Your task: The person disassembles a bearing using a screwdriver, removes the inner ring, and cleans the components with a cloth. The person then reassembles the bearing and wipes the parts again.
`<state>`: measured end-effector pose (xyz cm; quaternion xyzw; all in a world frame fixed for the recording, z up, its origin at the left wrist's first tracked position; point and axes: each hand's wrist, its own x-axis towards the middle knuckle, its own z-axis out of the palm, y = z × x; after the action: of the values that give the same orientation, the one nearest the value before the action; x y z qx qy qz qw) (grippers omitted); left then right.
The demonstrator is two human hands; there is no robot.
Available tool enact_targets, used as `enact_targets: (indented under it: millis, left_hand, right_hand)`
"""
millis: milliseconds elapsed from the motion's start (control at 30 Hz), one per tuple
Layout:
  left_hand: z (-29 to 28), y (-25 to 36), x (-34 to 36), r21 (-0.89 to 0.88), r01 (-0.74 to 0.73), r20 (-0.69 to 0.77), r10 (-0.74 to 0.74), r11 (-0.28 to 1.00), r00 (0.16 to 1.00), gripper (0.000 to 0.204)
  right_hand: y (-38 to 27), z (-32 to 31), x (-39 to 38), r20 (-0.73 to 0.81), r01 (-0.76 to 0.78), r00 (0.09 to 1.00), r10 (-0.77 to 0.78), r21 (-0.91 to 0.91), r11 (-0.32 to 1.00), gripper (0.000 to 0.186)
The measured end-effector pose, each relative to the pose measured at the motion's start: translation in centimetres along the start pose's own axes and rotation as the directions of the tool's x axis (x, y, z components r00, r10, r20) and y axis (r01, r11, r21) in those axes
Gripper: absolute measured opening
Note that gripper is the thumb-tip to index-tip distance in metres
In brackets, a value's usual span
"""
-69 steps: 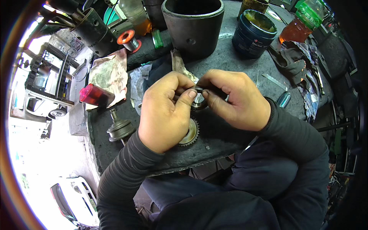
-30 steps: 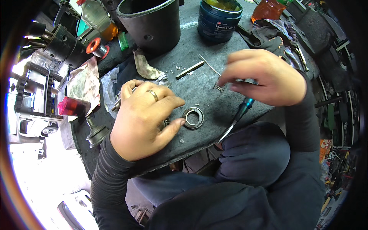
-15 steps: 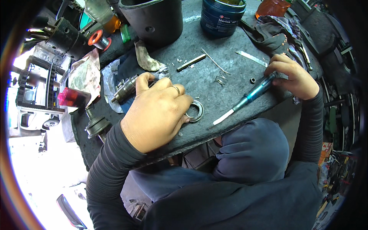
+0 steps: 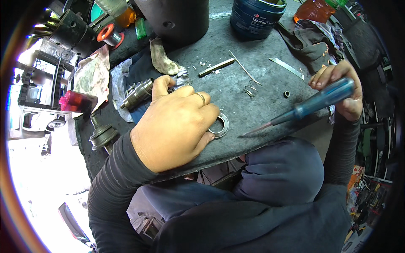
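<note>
Right grip [image 4: 349, 102] clasps a screwdriver [image 4: 314, 104], left grip [image 4: 175, 126], closure unclear, touches a ring [image 4: 225, 127]; one bottle [image 4: 321, 8] holds reddish liquid [image 4: 309, 15].

blue screwdriver handle [image 4: 324, 98], silver-grey ring [image 4: 225, 125], navy tub [image 4: 249, 24], orange-red spool [image 4: 105, 32]

At my left fingers [image 4: 209, 111] lies a smooth metal ring [image 4: 226, 125]; right of it, a glossy blue plastic handle [image 4: 325, 98]; left, a shiny metal shaft [image 4: 139, 93]; beneath, a rough matt tabletop [image 4: 270, 105].

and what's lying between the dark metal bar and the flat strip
In the head view, a thin wire lies on the bench between the bar and the strip.
</note>
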<state>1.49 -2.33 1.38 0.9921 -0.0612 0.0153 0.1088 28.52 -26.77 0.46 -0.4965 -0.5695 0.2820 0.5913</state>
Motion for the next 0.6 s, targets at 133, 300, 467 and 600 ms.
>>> enact_targets:
  millis: [133, 300, 467, 600]
  left_hand:
    - [0.1, -0.4, 0.3, -0.048, 0.005, 0.033, -0.003, 0.999, 0.999, 0.033]
    - [-0.2, -0.5, 0.7, -0.053, 0.009, 0.062, -0.006, 0.999, 0.998, 0.032]
    - [0.3, -0.8, 0.5, -0.090, -0.004, 0.033, 0.007, 0.996, 0.999, 0.031]
    - [1.0, -1.2, 0.0, -0.100, -0.012, -0.017, 0.010, 0.995, 1.000, 0.029]
  right_hand:
    - [-0.7, 6.3, 4.0, -0.143, 0.098, 0.989, -0.046, 0.378, 0.920, 0.044]
    - [-1.7, 9.9, 8.1, -0.098, 0.068, 0.995, -0.009, 0.617, 0.784, 0.043]
    - [-0.3, 10.7, 9.5, 0.145, 0.061, 0.970, -0.196, 0.635, 0.770, 0.044]
    - [-0.5, 11.6, 9.4, 0.103, 0.160, 0.953, -0.285, 0.625, 0.764, 0.043]
